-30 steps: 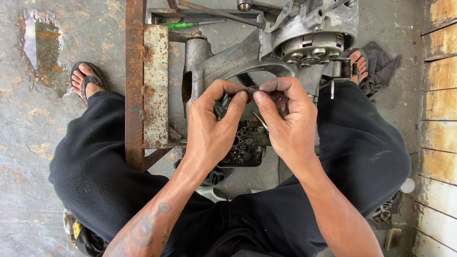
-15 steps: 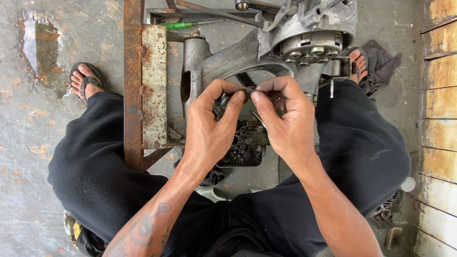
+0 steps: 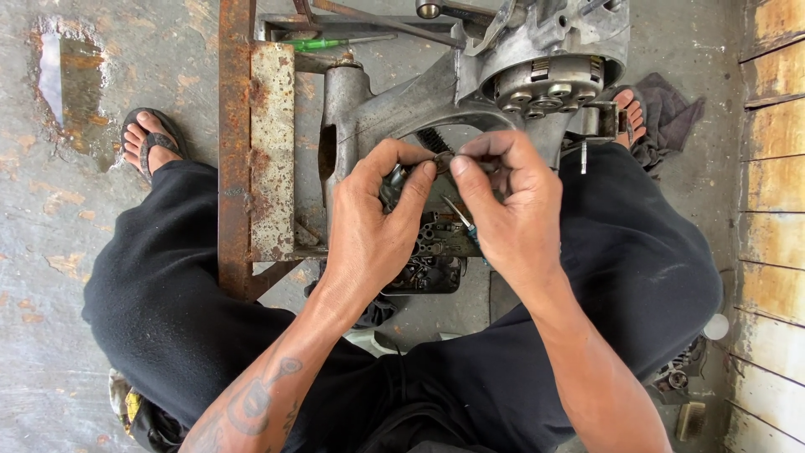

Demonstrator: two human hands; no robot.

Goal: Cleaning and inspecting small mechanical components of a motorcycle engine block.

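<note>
Together, the left hand [image 3: 369, 226] and right hand [image 3: 511, 214] pinch a small dark metal part [image 3: 442, 161] between closed fingertips. Beneath them sits an engine casing [image 3: 545, 59] beside a rusty steel frame [image 3: 251, 151].

Stained concrete floor [image 3: 109, 335] — puddle [image 3: 71, 88], daylight.

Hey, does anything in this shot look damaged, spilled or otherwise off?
Yes. The metal frame beside the left hand is heavily rusted and flaking. A puddle sits on the concrete floor, ringed by rust-coloured stains. The wall boards on the right show peeling paint.
</note>
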